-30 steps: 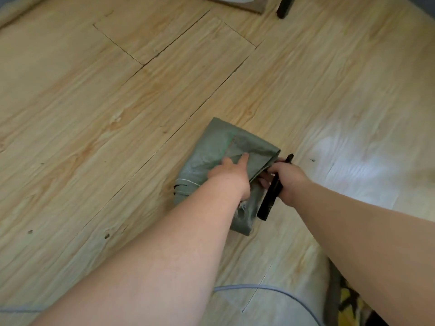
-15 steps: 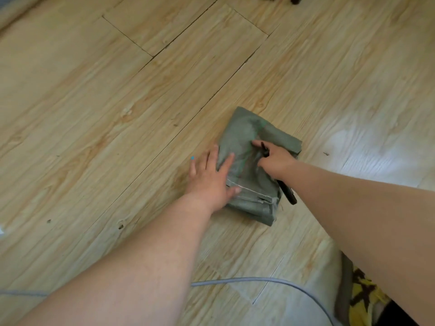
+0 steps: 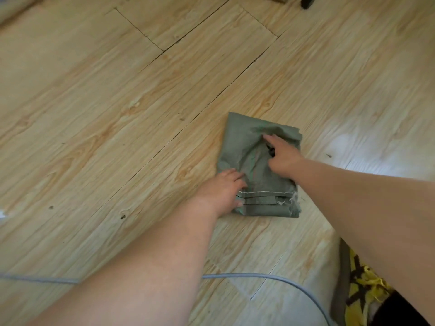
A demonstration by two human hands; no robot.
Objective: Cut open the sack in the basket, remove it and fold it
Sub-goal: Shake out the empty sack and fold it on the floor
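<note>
A green woven sack (image 3: 237, 140) lies folded into a small thick rectangle on the wooden floor, its stitched hem and frayed threads along the near edge. My left hand (image 3: 220, 190) is at the sack's near left edge, fingers curled over the top layers and thumb against the near side. My right hand (image 3: 283, 157) rests on top of the sack with the index finger stretched out and pressing into a crease. A black cutter (image 3: 271, 150) is held under that palm, and only a small dark part of it shows.
A grey cable (image 3: 259, 276) curves across the floor just below my arms. A yellow and black patterned thing (image 3: 363, 287) on a dark edge sits at the bottom right. A dark furniture leg (image 3: 308, 2) stands at the top right. Wooden floor (image 3: 117, 114) surrounds the sack.
My left hand went from pressing flat on the sack to curling round its near left edge. My right hand moved further onto the sack, and the cutter is now mostly hidden under it.
</note>
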